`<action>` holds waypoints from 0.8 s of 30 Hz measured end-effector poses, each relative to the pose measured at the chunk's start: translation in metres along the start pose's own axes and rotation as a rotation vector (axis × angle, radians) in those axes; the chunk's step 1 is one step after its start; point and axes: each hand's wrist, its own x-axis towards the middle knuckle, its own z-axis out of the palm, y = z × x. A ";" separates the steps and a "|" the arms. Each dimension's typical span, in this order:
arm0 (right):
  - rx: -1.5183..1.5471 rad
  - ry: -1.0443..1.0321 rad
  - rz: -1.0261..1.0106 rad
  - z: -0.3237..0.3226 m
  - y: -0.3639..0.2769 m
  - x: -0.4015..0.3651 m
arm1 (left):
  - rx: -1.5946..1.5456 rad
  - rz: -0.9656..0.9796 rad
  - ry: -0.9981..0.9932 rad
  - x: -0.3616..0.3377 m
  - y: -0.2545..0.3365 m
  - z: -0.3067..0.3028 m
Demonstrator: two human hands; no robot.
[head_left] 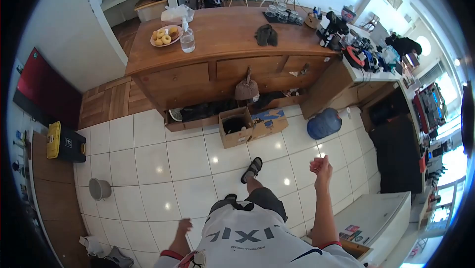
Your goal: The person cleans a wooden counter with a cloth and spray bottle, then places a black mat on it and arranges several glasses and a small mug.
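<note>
Apparently, both hands are free of any load. The right hand (321, 169) hangs over the tiles (188, 161), its grip loosely half open with nothing seen in it; the nearest thing is the blue jug (321, 125), lying on its side on the floor by the right front corner of the wooden surface (217, 33). The left hand (185, 226) is low beside the shirt (247, 236); whether its grip is wide or narrow I cannot tell.

Ahead of the forward sandal (252, 169), an open box (224, 137) stands against a second box (269, 125), before a pulled-out drawer (193, 124). A foot swung too far could catch the box or the drawer's edge and cause a stumble. The jug, being round, might roll if nudged. Near the surface's front edge, the bottle (188, 41) beside the plate (154, 41) looks easy to tip with a careless sleeve.
</note>
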 end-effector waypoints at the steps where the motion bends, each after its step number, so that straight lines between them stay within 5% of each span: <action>1: -0.001 -0.007 -0.004 0.005 -0.001 0.026 | -0.287 -0.464 0.068 0.004 0.010 0.030; 4: -0.241 0.085 -0.086 0.044 -0.013 0.104 | -0.275 -0.507 0.180 0.008 0.055 0.073; 7: -0.161 -0.014 -0.473 0.141 -0.021 0.187 | -0.162 -0.382 0.312 0.039 0.108 0.062; 8: -0.437 -0.120 -0.461 0.165 -0.034 0.219 | -0.130 -0.331 0.368 0.049 0.131 0.053; 9: -0.708 -0.221 -0.442 0.190 -0.045 0.249 | -0.120 -0.275 0.424 0.058 0.158 0.044; 11: -0.763 -0.174 -0.649 0.271 -0.069 0.286 | -0.221 -0.191 0.529 0.062 0.247 0.039; 12: -0.522 -0.241 -0.674 0.310 -0.076 0.298 | -0.216 -0.127 0.538 0.073 0.284 0.034; 15: -0.726 -0.328 -0.817 0.402 -0.072 0.361 | -0.228 0.161 0.642 0.076 0.388 0.043; 18: -0.845 -0.352 -0.991 0.461 -0.087 0.402 | -0.338 0.224 0.683 0.098 0.449 0.055; 24: -1.106 -0.084 -0.831 0.517 -0.089 0.480 | -0.058 0.495 0.595 0.162 0.589 0.097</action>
